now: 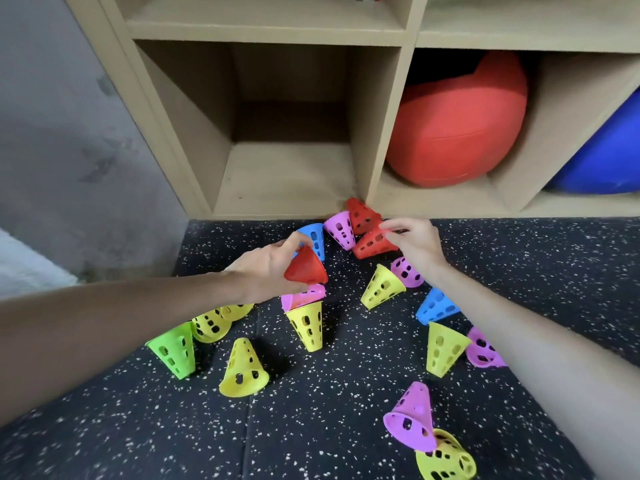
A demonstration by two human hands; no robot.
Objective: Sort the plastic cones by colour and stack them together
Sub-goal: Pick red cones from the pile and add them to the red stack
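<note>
Left hand (268,265) is gripping a red cone (306,266), fingers curled round it, lifted clear of the speckled floor (311,427) above a pink cone (303,296). Right hand (414,242) is pinching the rim of a second red cone (372,244), which is lying tilted on the floor; a third red cone (362,213) is lying just behind it, against the foot of the wooden shelf unit (381,133). Other cones are lying scattered, unsorted: a blue cone (313,237) and a pink one beside the reds, yellow cones (308,323) across the middle, a green cone (171,348) at left, a second blue cone (436,306) under the right forearm. A red ball (457,133) is sitting in a lower shelf compartment.
</note>
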